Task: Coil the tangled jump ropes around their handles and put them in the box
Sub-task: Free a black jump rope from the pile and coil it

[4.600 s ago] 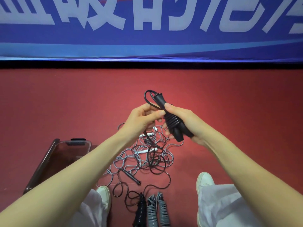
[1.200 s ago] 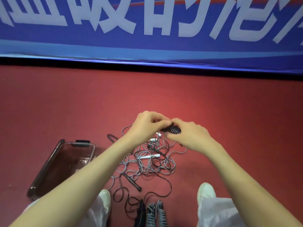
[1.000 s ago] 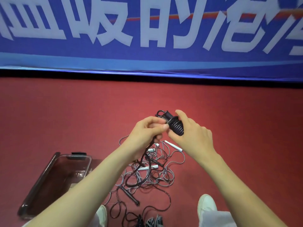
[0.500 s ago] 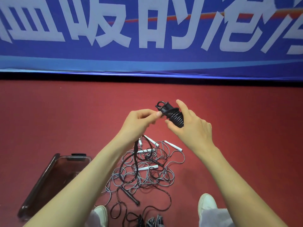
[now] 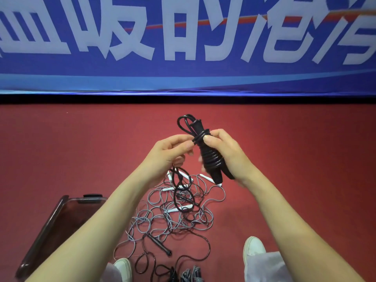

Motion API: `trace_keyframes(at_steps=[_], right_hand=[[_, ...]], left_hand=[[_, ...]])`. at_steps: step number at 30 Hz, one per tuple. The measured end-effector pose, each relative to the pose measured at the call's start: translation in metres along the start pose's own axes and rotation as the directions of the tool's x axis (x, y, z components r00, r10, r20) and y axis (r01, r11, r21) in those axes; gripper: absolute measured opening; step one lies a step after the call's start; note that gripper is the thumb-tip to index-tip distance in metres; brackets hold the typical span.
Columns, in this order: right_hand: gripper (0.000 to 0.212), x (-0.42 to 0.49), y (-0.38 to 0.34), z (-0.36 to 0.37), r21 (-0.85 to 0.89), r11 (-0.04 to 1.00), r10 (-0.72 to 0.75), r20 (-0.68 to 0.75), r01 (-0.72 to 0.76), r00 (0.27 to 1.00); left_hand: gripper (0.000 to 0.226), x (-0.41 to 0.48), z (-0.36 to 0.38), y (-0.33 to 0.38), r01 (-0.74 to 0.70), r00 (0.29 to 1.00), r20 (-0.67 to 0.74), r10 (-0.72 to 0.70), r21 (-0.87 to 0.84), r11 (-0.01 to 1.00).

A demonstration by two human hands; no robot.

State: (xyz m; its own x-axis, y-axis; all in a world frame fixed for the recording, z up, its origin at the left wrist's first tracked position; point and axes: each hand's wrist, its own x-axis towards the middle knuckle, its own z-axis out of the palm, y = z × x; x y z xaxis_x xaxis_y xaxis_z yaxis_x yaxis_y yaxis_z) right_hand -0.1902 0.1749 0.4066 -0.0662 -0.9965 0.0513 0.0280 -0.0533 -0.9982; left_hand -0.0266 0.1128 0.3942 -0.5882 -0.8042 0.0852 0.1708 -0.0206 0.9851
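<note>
Black rope (image 5: 209, 159), half coiled on its handles (image 5: 216, 177), was gripped in the right hand (image 5: 230, 157) while the left hand (image 5: 166, 155) pinched its loose cord (image 5: 176, 176); a grey tangle (image 5: 173, 216) on the floor (image 5: 81, 149) was yet to coil, and the box (image 5: 69, 220) looked empty.

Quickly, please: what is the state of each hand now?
The left hand pinches the rope.
The right hand grips the handles, rope coiled round them.

black rope (image 5: 208, 157) partly coiled round tilted handles (image 5: 216, 176), grey ropes (image 5: 173, 216) tangled below, clear box (image 5: 45, 231) at left
</note>
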Motion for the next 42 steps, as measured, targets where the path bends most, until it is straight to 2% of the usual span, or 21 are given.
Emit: trace_keyframes(at_steps=[2, 4, 6, 9, 13, 17, 21, 25, 27, 30, 32, 33, 34, 37, 40, 42], right_hand=[[0.046, -0.003, 0.0, 0.004, 0.132, 0.985, 0.089, 0.161, -0.111, 0.983], [0.047, -0.004, -0.002, 0.007, 0.206, 0.958, 0.142, 0.266, -0.2, 0.953], [0.051, -0.003, -0.003, 0.007, 0.224, 0.941, 0.182, 0.293, -0.252, 0.939], [0.06, 0.001, -0.003, 0.002, 0.145, 0.939, 0.256, 0.311, -0.312, 0.915], [0.061, 0.003, 0.001, 0.002, 0.108, 0.947, 0.275, 0.225, -0.304, 0.935], [0.064, 0.002, 0.006, 0.011, 0.133, 0.961, 0.237, 0.047, -0.242, 0.97], [0.053, -0.004, 0.003, 0.008, 0.095, 0.979, 0.183, -0.034, -0.179, 0.983], [0.057, -0.004, -0.002, 0.002, 0.082, 0.983, 0.171, -0.102, -0.163, 0.98], [0.051, -0.003, -0.003, 0.0, 0.074, 0.984, 0.171, -0.113, -0.164, 0.979], [0.043, 0.001, 0.001, -0.004, -0.088, 0.986, 0.125, -0.172, -0.141, 0.977], [0.047, 0.001, 0.003, -0.006, -0.28, 0.95, 0.08, -0.201, -0.135, 0.976], [0.049, 0.0, 0.004, -0.006, -0.321, 0.937, 0.075, -0.204, -0.139, 0.976], [0.047, 0.0, 0.003, -0.005, -0.303, 0.943, 0.08, -0.199, -0.139, 0.977], [0.044, 0.0, -0.002, -0.002, -0.106, 0.986, 0.115, -0.135, -0.13, 0.984], [0.054, -0.006, -0.009, -0.001, 0.013, 0.988, 0.153, -0.053, -0.152, 0.987], [0.058, -0.008, -0.01, -0.003, 0.033, 0.983, 0.179, 0.02, -0.18, 0.984]], left_hand=[[0.018, 0.0, 0.0, 0.003, -0.037, 0.998, 0.06, 0.037, 0.005, 0.999], [0.01, 0.0, 0.0, 0.005, -0.064, 0.995, 0.075, 0.063, 0.01, 0.998], [0.015, -0.002, 0.001, 0.005, -0.078, 0.997, 0.024, 0.078, 0.018, 0.997], [0.022, -0.004, 0.004, 0.0, -0.087, 0.995, -0.044, 0.089, 0.057, 0.995], [0.015, -0.003, 0.009, -0.005, -0.071, 0.988, -0.124, 0.088, 0.137, 0.988], [0.015, -0.001, 0.008, -0.004, -0.101, 0.981, -0.129, 0.142, 0.281, 0.954], [0.011, -0.004, 0.006, 0.001, -0.095, 0.993, -0.033, 0.111, 0.317, 0.944], [0.022, -0.006, -0.012, 0.013, -0.014, 0.992, 0.119, -0.029, 0.35, 0.937], [0.026, -0.007, -0.021, 0.018, -0.003, 0.981, 0.183, -0.072, 0.378, 0.926], [0.027, -0.007, -0.031, 0.022, 0.016, 0.983, 0.161, -0.093, 0.424, 0.906], [0.031, -0.007, -0.035, 0.022, 0.02, 0.988, 0.129, -0.09, 0.466, 0.885], [0.032, -0.007, -0.037, 0.021, 0.025, 0.988, 0.122, -0.094, 0.475, 0.88], [0.032, -0.008, -0.037, 0.019, 0.037, 0.987, 0.122, -0.107, 0.477, 0.878], [0.027, -0.009, -0.035, 0.013, 0.076, 0.969, 0.175, -0.176, 0.465, 0.882], [0.024, -0.008, -0.038, 0.012, 0.055, 0.951, 0.251, -0.181, 0.439, 0.897], [0.024, -0.008, -0.042, 0.011, 0.055, 0.94, 0.287, -0.184, 0.404, 0.913]])
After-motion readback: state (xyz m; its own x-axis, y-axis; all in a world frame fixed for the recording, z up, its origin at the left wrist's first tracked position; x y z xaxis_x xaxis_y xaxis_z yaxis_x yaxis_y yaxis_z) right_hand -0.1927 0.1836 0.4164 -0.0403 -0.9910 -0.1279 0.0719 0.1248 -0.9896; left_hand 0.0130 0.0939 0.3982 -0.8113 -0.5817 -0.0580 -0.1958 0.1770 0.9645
